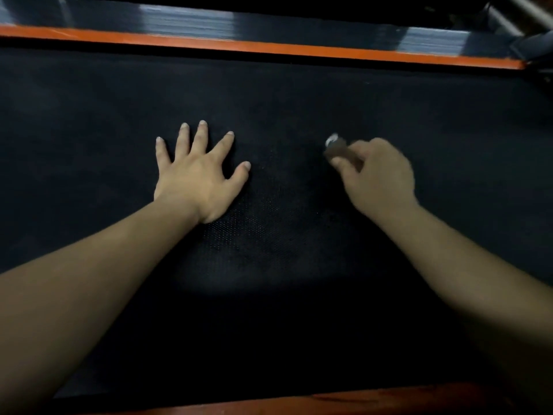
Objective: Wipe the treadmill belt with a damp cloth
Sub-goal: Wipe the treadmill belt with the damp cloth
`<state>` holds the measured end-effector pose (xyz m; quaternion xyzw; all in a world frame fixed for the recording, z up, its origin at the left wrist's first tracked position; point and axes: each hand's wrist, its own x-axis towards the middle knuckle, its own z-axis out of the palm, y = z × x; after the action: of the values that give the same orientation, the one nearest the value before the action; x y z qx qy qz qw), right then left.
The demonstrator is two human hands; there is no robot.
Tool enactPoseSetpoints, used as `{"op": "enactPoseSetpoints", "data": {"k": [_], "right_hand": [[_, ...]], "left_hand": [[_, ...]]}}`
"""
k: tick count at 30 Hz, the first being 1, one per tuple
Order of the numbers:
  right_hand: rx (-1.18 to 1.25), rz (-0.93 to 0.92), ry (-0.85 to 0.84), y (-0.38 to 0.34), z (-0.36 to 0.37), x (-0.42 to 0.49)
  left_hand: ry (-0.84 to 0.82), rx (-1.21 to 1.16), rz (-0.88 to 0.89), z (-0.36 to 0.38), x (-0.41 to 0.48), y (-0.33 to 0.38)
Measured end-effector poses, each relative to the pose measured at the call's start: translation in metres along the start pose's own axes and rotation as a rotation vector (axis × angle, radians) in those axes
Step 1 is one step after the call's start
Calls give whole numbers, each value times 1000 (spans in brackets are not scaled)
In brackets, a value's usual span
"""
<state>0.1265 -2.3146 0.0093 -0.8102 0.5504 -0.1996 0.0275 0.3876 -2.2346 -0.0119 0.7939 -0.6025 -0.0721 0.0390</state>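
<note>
The belt is black with a fine dotted weave, the far rail dark and ribbed with an orange stripe along it, the near strip dull red-orange, and the blurred cloth in the right hand brown-grey with a white tip.

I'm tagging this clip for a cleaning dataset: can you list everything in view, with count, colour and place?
treadmill belt: one, black, textured, fills most of the view.
far strip: one, orange, along the belt's far edge.
side rail: one, dark and glossy, beyond the far strip.
near strip: one, reddish orange, along the belt's near edge.
tubes: about two, grey, top right corner.
cloth: one small wad, brownish with a white bit, blurred, pinched by the right hand.
left hand: one, flat on the belt, fingers spread, left of centre.
right hand: one, fingers curled round the cloth, right of centre.
</note>
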Motion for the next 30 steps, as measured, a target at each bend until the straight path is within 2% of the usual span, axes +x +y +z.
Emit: {"op": "enactPoseSetpoints", "data": {"k": [3, 5, 7, 10, 12, 15, 17, 18, 20, 22, 24, 26, 28, 30], "right_hand": [[142, -262, -124, -30, -9, -65], [157, -327, -200, -25, -19, -80], [77, -261, -132, -7, -20, -61], [48, -36, -40, 12, -15, -40], [63, -112, -40, -2, -15, -62], [184, -338, -209, -21, -28, -112], [126, -396, -220, -7, -33, -99], [79, -372, -157, 6, -30, -80], [8, -153, -60, 42, -25, -35], [22, 22, -25, 58, -21, -18], [53, -66, -18, 46, -19, -38], [163, -241, -123, 24, -26, -70], [170, -324, -218, 27, -30, -69], [59, -277, -120, 47, -24, -28]], "left_hand": [[6, 4, -1, -1, 0, 0], [15, 0, -1, -1, -1, 0], [19, -5, 4, -2, -2, 0], [16, -32, -5, -4, -3, 2], [38, -54, 4, -5, -5, 4], [86, -84, 102, -9, -13, 19], [36, -111, 153, -11, -17, 40], [-7, -149, 148, -11, -17, 51], [-70, -221, 92, -6, -18, 69], [-70, -160, 66, 3, -20, 76], [-51, -68, 75, 10, -20, 77], [-43, -45, 76, 11, -20, 77], [-37, -36, 75, 11, -20, 77], [-45, -30, 76, 10, -20, 78]]}}
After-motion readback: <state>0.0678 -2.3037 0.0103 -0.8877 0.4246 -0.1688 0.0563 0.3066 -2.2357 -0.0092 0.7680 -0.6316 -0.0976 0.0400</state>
